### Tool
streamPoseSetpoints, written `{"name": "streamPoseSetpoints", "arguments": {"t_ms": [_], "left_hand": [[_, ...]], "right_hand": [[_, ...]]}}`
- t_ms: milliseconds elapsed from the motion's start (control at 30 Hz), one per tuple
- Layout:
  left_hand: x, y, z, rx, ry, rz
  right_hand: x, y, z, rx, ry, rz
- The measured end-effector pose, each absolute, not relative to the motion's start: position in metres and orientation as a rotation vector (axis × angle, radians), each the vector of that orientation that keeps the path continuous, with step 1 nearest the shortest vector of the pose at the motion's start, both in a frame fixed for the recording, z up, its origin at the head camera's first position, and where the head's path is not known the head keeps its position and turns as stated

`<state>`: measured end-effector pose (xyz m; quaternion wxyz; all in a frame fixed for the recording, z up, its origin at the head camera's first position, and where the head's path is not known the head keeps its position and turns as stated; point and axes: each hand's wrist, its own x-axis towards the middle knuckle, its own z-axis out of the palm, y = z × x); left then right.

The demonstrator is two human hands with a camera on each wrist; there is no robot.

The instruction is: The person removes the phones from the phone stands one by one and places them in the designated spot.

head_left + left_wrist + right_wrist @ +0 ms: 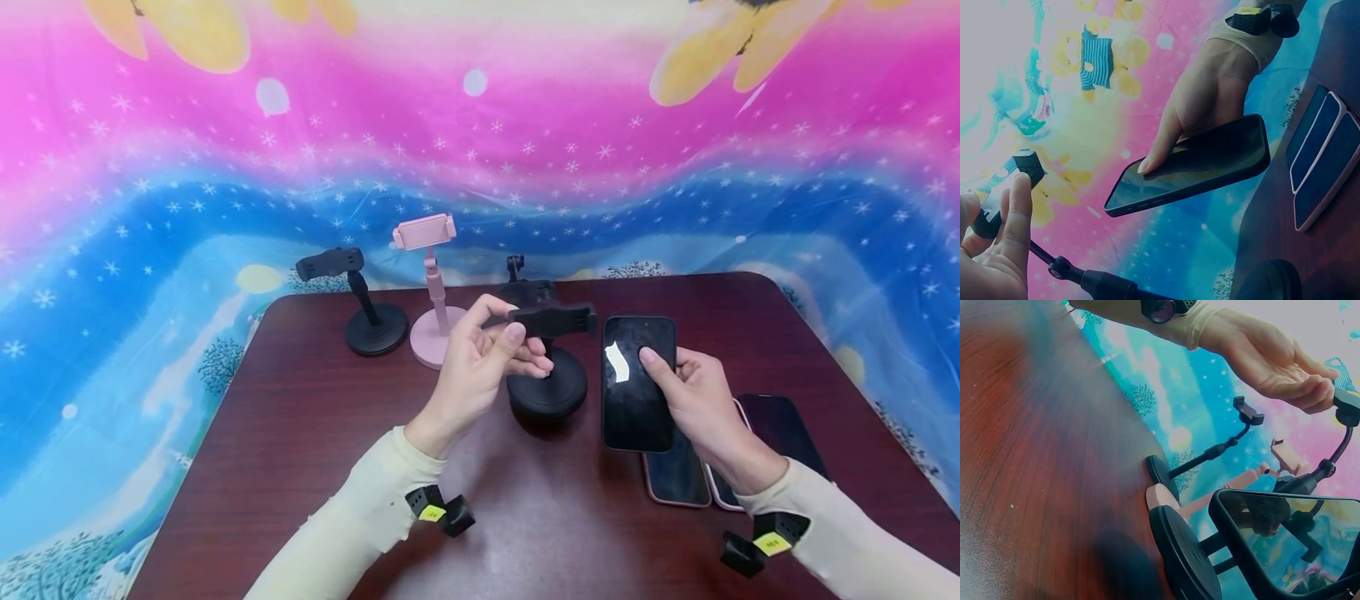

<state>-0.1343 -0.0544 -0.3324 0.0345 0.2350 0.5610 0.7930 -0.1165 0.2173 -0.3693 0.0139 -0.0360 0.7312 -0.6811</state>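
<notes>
With its thumb and fingers, my left hand (pixel 480 358) pinches the left end of the black clamp (pixel 555 319) on a phone stand. The stand's round black base (pixel 551 392) rests on the table. To the right of the clamp, my right hand (pixel 697 392) grips a black smartphone (pixel 637 417), thumb across its screen and fingers behind it. In the left wrist view the phone (pixel 1210 162) is tilted and apart from the clamp (pixel 1029 165). The right wrist view shows the left fingers (pixel 1310 394) at the clamp's end; the phone (pixel 1297 544) covers part of the stand.
A pink phone stand (pixel 437 287) and a black one (pixel 367 312) stand to the left. More black holder parts (pixel 515 267) show behind the gripped clamp. Several phones (pixel 780 425) lie on the dark wooden table (pixel 300 467) at the right. A patterned cloth (pixel 480 150) hangs behind.
</notes>
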Motion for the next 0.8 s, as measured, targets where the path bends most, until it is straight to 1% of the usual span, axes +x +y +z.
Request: {"name": "streamPoseSetpoints", "arguments": {"t_ms": [300,633,800], "left_hand": [[-0.140,-0.048,-0.336,0.728,1.681,2.459],[-0.150,-0.035,-0.336,0.789,1.629,2.480],[-0.154,-0.029,-0.333,0.763,1.656,2.461]], "right_hand": [[-0.117,0.220,-0.371,-0.075,2.312,-2.121],[-0.117,0.223,-0.374,-0.072,2.288,-2.114],[-0.118,0.224,-0.376,-0.050,2.305,-2.099]]}}
